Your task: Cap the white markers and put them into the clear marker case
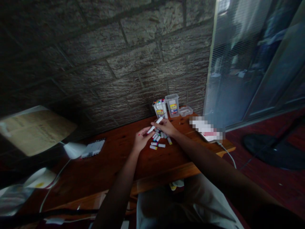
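Observation:
My two hands are closed on one white marker [155,125] held at a slant above the wooden table. My left hand [142,139] grips its lower end, and a small red spot shows near the fingers. At the upper end, my right hand [168,127] pinches the marker between thumb and fingers. Below and between the hands lie several short marker caps [161,145], white with coloured ends. Fingers hide part of that pile. Just behind the hands stands a clear box of markers [160,109] with many coloured ends showing on top.
Beside the marker box are a second clear box [172,106] and a clear lid [186,111]. A row of white markers [94,147] lies left, near a lamp [38,130] and a paper cup [40,178]. At the right edge, a blurred-out device [206,128] trails a white cable [228,152].

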Demonstrator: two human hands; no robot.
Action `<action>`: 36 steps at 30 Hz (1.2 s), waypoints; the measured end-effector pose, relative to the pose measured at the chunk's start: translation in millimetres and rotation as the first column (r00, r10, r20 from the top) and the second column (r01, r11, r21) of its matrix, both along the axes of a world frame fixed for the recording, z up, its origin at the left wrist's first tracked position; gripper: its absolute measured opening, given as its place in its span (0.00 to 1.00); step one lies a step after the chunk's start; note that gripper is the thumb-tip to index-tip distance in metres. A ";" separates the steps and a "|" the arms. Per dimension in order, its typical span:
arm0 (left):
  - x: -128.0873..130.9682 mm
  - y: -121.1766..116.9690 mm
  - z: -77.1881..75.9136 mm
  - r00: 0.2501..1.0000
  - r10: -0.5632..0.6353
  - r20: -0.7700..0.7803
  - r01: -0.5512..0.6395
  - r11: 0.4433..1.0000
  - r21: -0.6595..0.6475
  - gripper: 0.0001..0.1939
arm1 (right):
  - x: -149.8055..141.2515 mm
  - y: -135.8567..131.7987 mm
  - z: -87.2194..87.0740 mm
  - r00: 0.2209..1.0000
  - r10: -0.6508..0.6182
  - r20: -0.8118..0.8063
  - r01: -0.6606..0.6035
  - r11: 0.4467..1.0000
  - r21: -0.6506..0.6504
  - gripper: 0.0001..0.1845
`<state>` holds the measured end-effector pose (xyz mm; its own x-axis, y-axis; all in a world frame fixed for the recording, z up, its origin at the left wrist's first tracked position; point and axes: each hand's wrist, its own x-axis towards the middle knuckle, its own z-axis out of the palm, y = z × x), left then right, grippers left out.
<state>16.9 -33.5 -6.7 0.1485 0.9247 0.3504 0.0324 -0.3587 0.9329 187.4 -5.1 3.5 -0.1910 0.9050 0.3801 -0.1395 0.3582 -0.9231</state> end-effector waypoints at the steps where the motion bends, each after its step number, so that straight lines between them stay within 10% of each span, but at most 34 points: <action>1: 0.3 -0.2 1.1 0.999 -0.007 0.033 0.007 1.000 -0.020 0.20 | 0.5 0.6 0.1 1.000 -0.021 -0.019 0.020 1.000 -0.014 0.22; 36: -2.0 5.4 -3.1 0.994 0.099 -0.047 -0.094 0.991 0.093 0.19 | -0.7 8.2 -11.1 0.999 0.001 0.042 -0.006 0.995 0.098 0.12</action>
<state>14.9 -28.1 -9.8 0.0803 0.9003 0.4277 0.1181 -0.4347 0.8928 186.7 3.1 -7.5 -0.2118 0.8631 0.4585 -0.1026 0.4469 -0.8887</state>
